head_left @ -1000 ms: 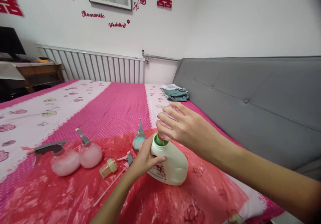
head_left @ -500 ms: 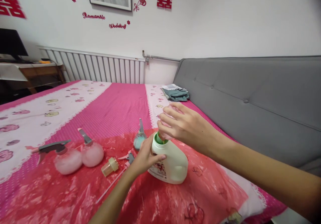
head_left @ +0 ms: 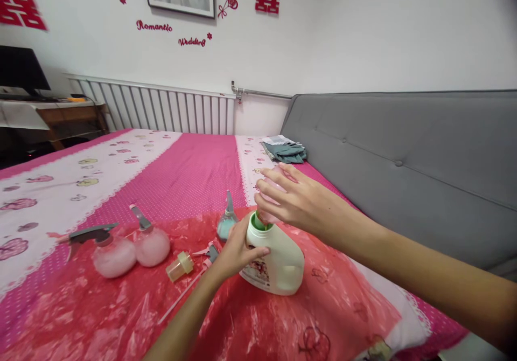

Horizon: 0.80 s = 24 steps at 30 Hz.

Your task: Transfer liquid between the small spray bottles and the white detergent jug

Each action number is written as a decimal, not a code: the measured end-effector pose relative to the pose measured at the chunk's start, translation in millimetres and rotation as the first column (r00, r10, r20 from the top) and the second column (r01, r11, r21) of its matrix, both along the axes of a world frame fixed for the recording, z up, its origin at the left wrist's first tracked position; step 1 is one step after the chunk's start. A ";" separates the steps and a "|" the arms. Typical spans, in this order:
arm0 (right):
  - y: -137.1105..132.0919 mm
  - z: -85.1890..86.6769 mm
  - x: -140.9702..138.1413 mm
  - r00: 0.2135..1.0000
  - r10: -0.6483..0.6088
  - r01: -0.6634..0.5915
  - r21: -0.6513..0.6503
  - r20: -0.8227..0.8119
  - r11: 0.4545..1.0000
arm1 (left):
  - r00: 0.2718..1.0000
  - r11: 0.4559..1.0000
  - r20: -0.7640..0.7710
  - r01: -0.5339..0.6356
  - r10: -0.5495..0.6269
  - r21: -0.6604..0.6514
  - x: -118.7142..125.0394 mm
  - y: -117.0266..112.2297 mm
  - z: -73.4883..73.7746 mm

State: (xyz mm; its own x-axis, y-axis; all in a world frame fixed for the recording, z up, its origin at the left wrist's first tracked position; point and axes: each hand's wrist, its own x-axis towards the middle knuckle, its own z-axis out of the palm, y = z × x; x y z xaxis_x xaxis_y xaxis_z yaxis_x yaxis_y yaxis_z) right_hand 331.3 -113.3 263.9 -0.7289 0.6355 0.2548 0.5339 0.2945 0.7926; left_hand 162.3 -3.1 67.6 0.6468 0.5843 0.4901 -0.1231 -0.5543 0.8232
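Observation:
My left hand [head_left: 236, 253] is closed on the side of a pale green detergent jug [head_left: 286, 266], just below its open neck. My right hand [head_left: 301, 196] grips a clear pink bottle [head_left: 267, 214], tipped with its mouth down at the jug's opening; fingers hide much of it. Left of the jug lies a loose pink and grey trigger spray head [head_left: 212, 253] with a long thin tube. A yellowish measuring cap [head_left: 180, 266] rests beside it. Behind my left hand stands a small spray bottle [head_left: 226, 225] with teal liquid.
Two pink spray bottles, one in front [head_left: 114, 257] and one behind [head_left: 152, 247], sit on the red plastic sheet [head_left: 121, 318] at the left. Folded clothes [head_left: 285, 150] lie at the back, against the grey padded headboard [head_left: 404, 134]. A radiator [head_left: 161, 105] lines the wall.
The whole view has shifted slightly. Both hands keep their grips, and the pink bottle stays tipped at the jug's mouth.

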 end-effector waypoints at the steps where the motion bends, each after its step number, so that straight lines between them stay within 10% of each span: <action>1: -0.2 0.4 0.0 1.000 -0.001 0.001 -0.013 0.009 1.000 | 1.000 1.000 0.005 0.002 -0.002 0.002 0.1 0.5 -0.6; 24: -2.1 -11.6 -3.4 0.999 0.028 -0.033 0.139 0.034 0.990 | 1.000 1.000 -0.009 -0.013 0.013 -0.016 3.1 -0.9 5.7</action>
State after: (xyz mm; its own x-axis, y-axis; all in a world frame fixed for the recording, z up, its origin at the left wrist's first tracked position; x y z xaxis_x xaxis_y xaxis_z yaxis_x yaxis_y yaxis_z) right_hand 327.9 -115.4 252.3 -0.7565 0.5728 0.3157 0.5001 0.1955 0.8436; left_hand 165.4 -4.0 73.3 0.6433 0.6002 0.4753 -0.1090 -0.5427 0.8328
